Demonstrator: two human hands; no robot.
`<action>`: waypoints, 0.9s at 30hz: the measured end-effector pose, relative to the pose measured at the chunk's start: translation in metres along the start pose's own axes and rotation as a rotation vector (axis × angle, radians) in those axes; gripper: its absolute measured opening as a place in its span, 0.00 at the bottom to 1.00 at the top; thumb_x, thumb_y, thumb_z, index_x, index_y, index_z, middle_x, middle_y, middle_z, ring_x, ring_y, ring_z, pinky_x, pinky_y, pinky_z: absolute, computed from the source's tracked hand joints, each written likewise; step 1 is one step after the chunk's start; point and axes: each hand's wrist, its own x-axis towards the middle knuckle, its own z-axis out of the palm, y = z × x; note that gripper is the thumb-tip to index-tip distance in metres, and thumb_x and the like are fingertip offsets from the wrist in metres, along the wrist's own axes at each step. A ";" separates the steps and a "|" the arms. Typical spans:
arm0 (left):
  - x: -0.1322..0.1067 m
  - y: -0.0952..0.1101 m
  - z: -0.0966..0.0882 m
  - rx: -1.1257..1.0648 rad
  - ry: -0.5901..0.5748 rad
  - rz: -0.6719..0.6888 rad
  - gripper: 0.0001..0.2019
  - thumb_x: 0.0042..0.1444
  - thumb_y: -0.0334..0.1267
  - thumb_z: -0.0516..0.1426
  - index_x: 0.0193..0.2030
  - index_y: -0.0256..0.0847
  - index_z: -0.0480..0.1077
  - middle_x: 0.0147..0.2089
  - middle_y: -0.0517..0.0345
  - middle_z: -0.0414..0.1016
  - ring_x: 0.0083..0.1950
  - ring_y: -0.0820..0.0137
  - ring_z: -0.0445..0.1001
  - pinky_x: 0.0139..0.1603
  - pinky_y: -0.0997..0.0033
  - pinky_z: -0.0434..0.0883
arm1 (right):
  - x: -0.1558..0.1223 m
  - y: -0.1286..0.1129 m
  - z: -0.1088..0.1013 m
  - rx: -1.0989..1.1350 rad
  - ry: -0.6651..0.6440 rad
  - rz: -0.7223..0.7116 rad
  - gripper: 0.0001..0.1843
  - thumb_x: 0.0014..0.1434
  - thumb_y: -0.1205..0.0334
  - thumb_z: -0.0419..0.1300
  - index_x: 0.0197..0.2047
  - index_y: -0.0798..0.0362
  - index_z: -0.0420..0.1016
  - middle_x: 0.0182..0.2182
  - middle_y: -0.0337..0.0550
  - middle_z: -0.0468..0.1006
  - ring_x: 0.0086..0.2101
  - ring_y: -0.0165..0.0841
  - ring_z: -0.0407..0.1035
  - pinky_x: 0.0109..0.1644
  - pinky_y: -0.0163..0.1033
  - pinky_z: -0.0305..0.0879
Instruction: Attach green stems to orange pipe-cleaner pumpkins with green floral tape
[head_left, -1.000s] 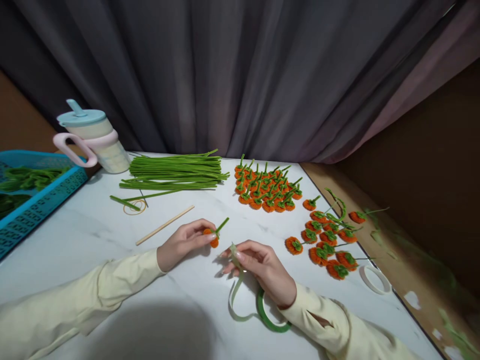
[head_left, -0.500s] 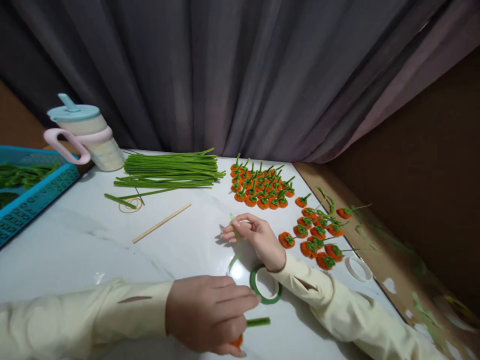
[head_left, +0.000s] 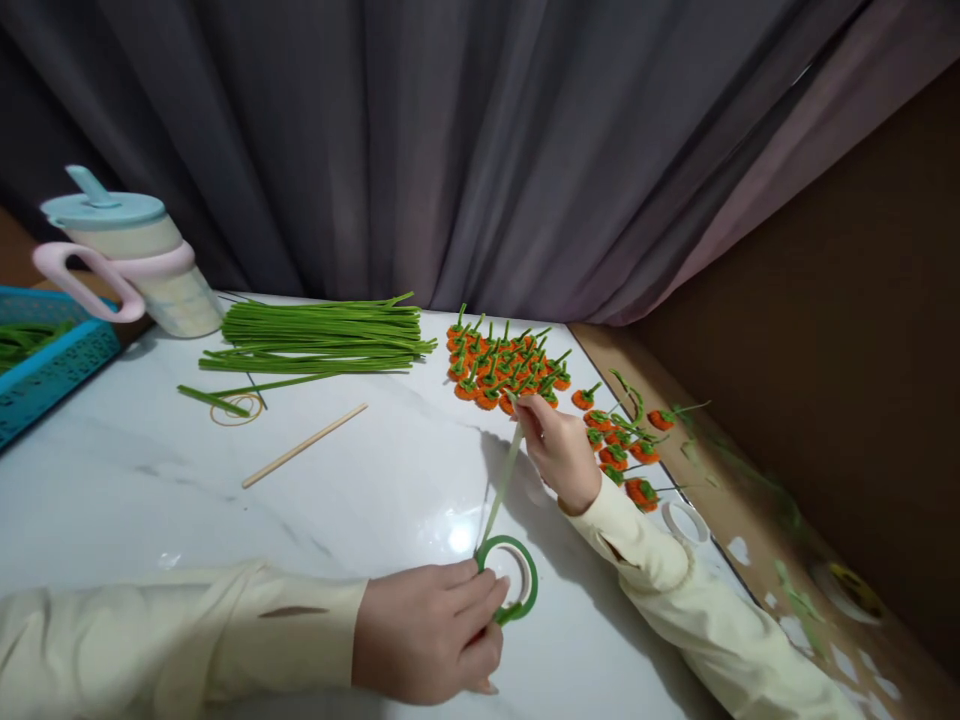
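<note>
My left hand (head_left: 435, 630) is closed at the near edge of a roll of green floral tape (head_left: 529, 580), its fingers on the ring. A short green stem (head_left: 510, 613) pokes out beside these fingers; whatever it belongs to is hidden by the hand. With fingertips pinched, my right hand (head_left: 564, 450) holds the free end of the tape, and a pale green strip (head_left: 501, 490) runs taut from there down to the roll. Just beyond the right hand lies a cluster of small fuzzy orange persimmons (head_left: 487, 398) with green tops and stems. More orange persimmons (head_left: 642, 494) sit to its right, several with thin wires.
A pile of green pipe cleaners (head_left: 322, 335) lies at the back, near a wooden stick (head_left: 304, 446) and rubber bands (head_left: 225, 410). At left stand a lidded cup (head_left: 176, 290) and a blue basket (head_left: 67, 375). A white ring (head_left: 686, 522) rests by the right table edge.
My right hand has moved up and right, pulling a length of tape out straight. My left hand has reached the roll, which earlier lay flat beside it. The view has shifted slightly.
</note>
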 end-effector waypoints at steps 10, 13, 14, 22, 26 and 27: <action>0.000 0.005 -0.004 0.024 -0.060 -0.003 0.14 0.61 0.42 0.51 0.34 0.30 0.70 0.41 0.36 0.75 0.47 0.60 0.72 0.43 0.66 0.71 | -0.028 0.012 0.005 -0.618 0.026 -0.353 0.09 0.57 0.75 0.49 0.37 0.61 0.69 0.23 0.45 0.71 0.27 0.36 0.61 0.30 0.38 0.51; 0.000 0.006 -0.006 0.036 -0.051 0.001 0.15 0.61 0.43 0.51 0.34 0.31 0.69 0.43 0.37 0.75 0.47 0.59 0.73 0.44 0.64 0.70 | -0.031 0.014 0.005 -0.711 0.010 -0.413 0.08 0.57 0.75 0.52 0.38 0.64 0.70 0.24 0.47 0.71 0.29 0.38 0.60 0.34 0.40 0.52; 0.000 0.007 -0.007 0.035 -0.049 0.002 0.15 0.61 0.43 0.51 0.34 0.31 0.69 0.43 0.37 0.75 0.47 0.59 0.73 0.44 0.64 0.70 | -0.031 0.015 0.006 -0.733 -0.008 -0.408 0.07 0.57 0.75 0.53 0.37 0.64 0.70 0.24 0.47 0.70 0.29 0.39 0.59 0.34 0.40 0.51; -0.004 0.006 -0.006 -0.022 -0.101 -0.019 0.16 0.63 0.43 0.48 0.37 0.32 0.69 0.50 0.39 0.72 0.51 0.61 0.70 0.44 0.65 0.68 | -0.035 0.016 0.017 -0.791 -0.088 -0.430 0.05 0.56 0.73 0.56 0.30 0.61 0.71 0.24 0.47 0.70 0.30 0.39 0.58 0.35 0.41 0.48; -0.002 -0.009 -0.010 -0.096 -0.190 0.006 0.17 0.64 0.43 0.45 0.39 0.34 0.69 0.58 0.43 0.65 0.63 0.58 0.57 0.49 0.61 0.65 | -0.036 0.016 0.019 -0.796 -0.082 -0.455 0.05 0.57 0.73 0.55 0.30 0.61 0.71 0.24 0.47 0.70 0.30 0.39 0.58 0.35 0.41 0.47; -0.002 -0.013 -0.011 -0.114 -0.213 0.017 0.17 0.64 0.43 0.44 0.39 0.34 0.69 0.59 0.44 0.64 0.64 0.58 0.55 0.50 0.60 0.64 | -0.036 0.016 0.019 -0.797 -0.086 -0.462 0.05 0.57 0.74 0.55 0.30 0.61 0.71 0.25 0.47 0.70 0.30 0.39 0.58 0.35 0.41 0.47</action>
